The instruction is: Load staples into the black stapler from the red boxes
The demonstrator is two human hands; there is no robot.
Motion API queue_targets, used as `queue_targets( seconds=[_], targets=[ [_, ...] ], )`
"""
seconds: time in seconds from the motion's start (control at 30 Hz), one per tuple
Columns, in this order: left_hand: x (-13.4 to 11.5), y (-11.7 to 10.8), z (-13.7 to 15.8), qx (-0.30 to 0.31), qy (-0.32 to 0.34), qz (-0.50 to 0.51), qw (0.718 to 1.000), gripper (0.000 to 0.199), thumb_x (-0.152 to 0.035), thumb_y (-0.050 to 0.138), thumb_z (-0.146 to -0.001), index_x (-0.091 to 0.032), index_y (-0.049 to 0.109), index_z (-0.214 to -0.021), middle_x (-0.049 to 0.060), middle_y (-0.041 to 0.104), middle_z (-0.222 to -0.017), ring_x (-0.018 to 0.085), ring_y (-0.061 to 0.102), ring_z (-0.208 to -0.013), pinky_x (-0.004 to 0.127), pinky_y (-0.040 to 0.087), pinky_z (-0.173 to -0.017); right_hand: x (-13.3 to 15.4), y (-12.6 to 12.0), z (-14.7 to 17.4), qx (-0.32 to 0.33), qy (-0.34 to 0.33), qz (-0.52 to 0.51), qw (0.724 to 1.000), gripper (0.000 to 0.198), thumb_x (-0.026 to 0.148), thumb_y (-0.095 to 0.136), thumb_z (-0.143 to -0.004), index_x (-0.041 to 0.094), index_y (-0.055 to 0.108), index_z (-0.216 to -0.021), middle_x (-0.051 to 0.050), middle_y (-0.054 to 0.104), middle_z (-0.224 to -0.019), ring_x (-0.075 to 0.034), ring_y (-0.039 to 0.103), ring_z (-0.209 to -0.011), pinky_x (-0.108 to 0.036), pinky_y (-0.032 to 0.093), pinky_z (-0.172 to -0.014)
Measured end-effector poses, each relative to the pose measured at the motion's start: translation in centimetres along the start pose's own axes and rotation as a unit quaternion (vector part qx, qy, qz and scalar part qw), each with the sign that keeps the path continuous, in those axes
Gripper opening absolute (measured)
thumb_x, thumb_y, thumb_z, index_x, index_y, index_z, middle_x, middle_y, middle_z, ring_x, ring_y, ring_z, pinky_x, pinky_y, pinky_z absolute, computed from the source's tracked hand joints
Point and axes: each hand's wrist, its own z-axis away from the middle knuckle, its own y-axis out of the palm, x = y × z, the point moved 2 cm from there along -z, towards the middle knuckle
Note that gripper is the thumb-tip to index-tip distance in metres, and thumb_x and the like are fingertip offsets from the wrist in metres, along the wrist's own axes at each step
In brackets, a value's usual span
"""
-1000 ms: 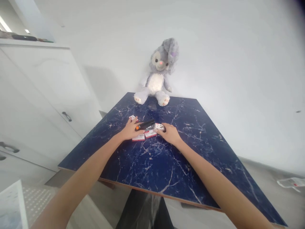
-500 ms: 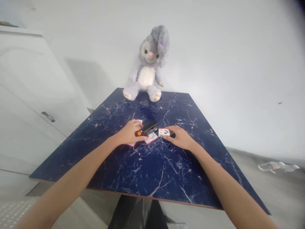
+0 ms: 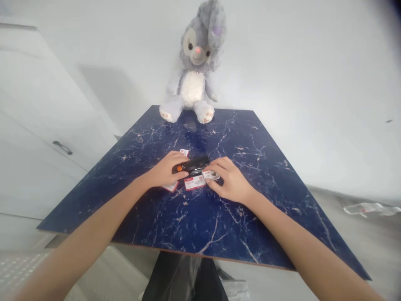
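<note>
My left hand (image 3: 167, 169) is closed around the rear of a black stapler (image 3: 198, 163) with an orange patch on its end. My right hand (image 3: 228, 179) grips a small white box (image 3: 211, 174) with a dark picture printed on it, right beside the stapler's front end. Something dark shows under the right palm, too covered to name. Just below the stapler lies a flat red-and-white box (image 3: 194, 182). A second red-and-white box (image 3: 171, 187) is partly hidden under my left wrist, and another small one (image 3: 184, 152) peeks out behind the left fingers.
The blue marbled table (image 3: 194, 225) carries everything. A grey plush rabbit (image 3: 192, 88) sits at its far edge against the white wall. A white cabinet (image 3: 34, 125) with a dark handle stands on the left. Clear plastic packaging (image 3: 369, 209) lies on the floor at right.
My right hand has brought the white box leftward, up against the stapler. The stapler and the flat box below it have turned slightly. The camera has tilted down a little.
</note>
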Motion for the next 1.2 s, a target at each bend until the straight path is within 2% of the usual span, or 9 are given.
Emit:
queue_targets(
  seconds=[0.1,0.2,0.33,0.4,0.5,0.57,0.77,1.0,1.2],
  targets=[
    [0.5,-0.7,0.2,-0.008,-0.029,-0.01,0.999,0.034,-0.042,0.067,-0.086,-0.023,0.072,-0.113,0.008,0.072,-0.109,0.028,0.056,-0.114,0.045,0.043,-0.102,0.9,1.0,0.0,0.037,-0.036,-0.001,0.999,0.035,0.028,0.063,-0.09,0.022,0.061,-0.124,-0.009,0.067,-0.12,-0.029,0.056,-0.114,-0.049,0.043,-0.101],
    [1.3,-1.5,0.7,0.003,-0.092,0.048,0.995,0.041,-0.044,0.064,-0.088,-0.024,0.07,-0.123,0.007,0.073,-0.112,0.025,0.063,-0.104,0.041,0.048,-0.095,0.9,1.2,0.1,0.03,-0.02,-0.005,0.999,0.03,0.029,0.061,-0.092,0.022,0.063,-0.121,-0.009,0.068,-0.119,-0.028,0.058,-0.111,-0.048,0.045,-0.099],
    [2.7,-1.6,1.1,0.053,-0.179,0.195,0.963,0.043,-0.047,0.062,-0.088,-0.023,0.07,-0.122,0.007,0.073,-0.116,0.022,0.068,-0.097,0.035,0.053,-0.088,-0.9,0.8,0.0,-0.069,0.095,-0.04,0.992,0.02,0.031,0.06,-0.092,0.022,0.063,-0.11,-0.009,0.07,-0.108,-0.025,0.063,-0.1,-0.046,0.05,-0.093],
    [3.2,-1.1,1.1,0.052,-0.206,0.235,0.948,0.044,-0.048,0.064,-0.086,-0.021,0.071,-0.121,0.007,0.074,-0.11,0.021,0.069,-0.091,0.033,0.055,-0.081,-2.2,1.0,-0.3,-0.097,0.171,-0.117,0.974,0.033,0.031,0.062,-0.089,0.023,0.057,-0.121,-0.008,0.07,-0.108,-0.023,0.065,-0.096,-0.043,0.054,-0.088],
    [3.4,-0.4,1.0,0.043,-0.231,0.289,0.928,0.051,-0.048,0.068,-0.084,-0.018,0.068,-0.125,0.009,0.075,-0.098,0.018,0.068,-0.077,0.031,0.057,-0.067,-3.8,2.1,-0.8,-0.026,0.227,-0.258,0.939,0.055,0.032,0.069,-0.082,0.023,0.051,-0.133,-0.007,0.071,-0.111,-0.022,0.067,-0.096,-0.039,0.058,-0.082],
    [3.2,-0.2,0.9,0.044,-0.244,0.322,0.914,0.052,-0.047,0.071,-0.082,-0.018,0.068,-0.125,0.009,0.074,-0.095,0.018,0.068,-0.075,0.029,0.057,-0.062,-4.3,2.6,-0.9,0.011,0.24,-0.299,0.923,0.053,0.031,0.073,-0.078,0.022,0.056,-0.128,-0.009,0.071,-0.112,-0.021,0.068,-0.094,-0.038,0.058,-0.081],
    [2.8,-0.3,0.7,0.03,-0.295,0.374,0.879,0.048,-0.044,0.078,-0.077,-0.018,0.071,-0.117,0.009,0.073,-0.098,0.015,0.067,-0.077,0.027,0.058,-0.062,-4.7,2.4,-0.4,0.02,0.267,-0.346,0.899,0.041,0.025,0.07,-0.08,0.021,0.062,-0.119,-0.01,0.07,-0.119,-0.019,0.069,-0.086,-0.039,0.059,-0.08],
    [2.6,0.6,-0.1,0.036,-0.293,0.388,0.873,0.046,-0.041,0.077,-0.078,-0.017,0.071,-0.116,0.01,0.072,-0.1,0.014,0.066,-0.073,0.024,0.055,-0.058,-5.2,1.3,-1.2,0.057,0.258,-0.324,0.908,0.029,0.029,0.074,-0.077,0.019,0.066,-0.104,-0.005,0.073,-0.092,-0.02,0.07,-0.081,-0.034,0.058,-0.073],
    [2.4,0.2,-0.1,0.081,-0.254,0.365,0.892,0.047,-0.045,0.071,-0.084,-0.017,0.068,-0.121,0.006,0.07,-0.087,0.013,0.064,-0.068,0.028,0.056,-0.062,-4.7,-0.7,-0.4,0.066,0.192,-0.17,0.964,0.025,0.017,0.058,-0.085,0.023,0.067,-0.108,-0.003,0.075,-0.097,-0.019,0.07,-0.087,-0.033,0.055,-0.082]
  ],
)
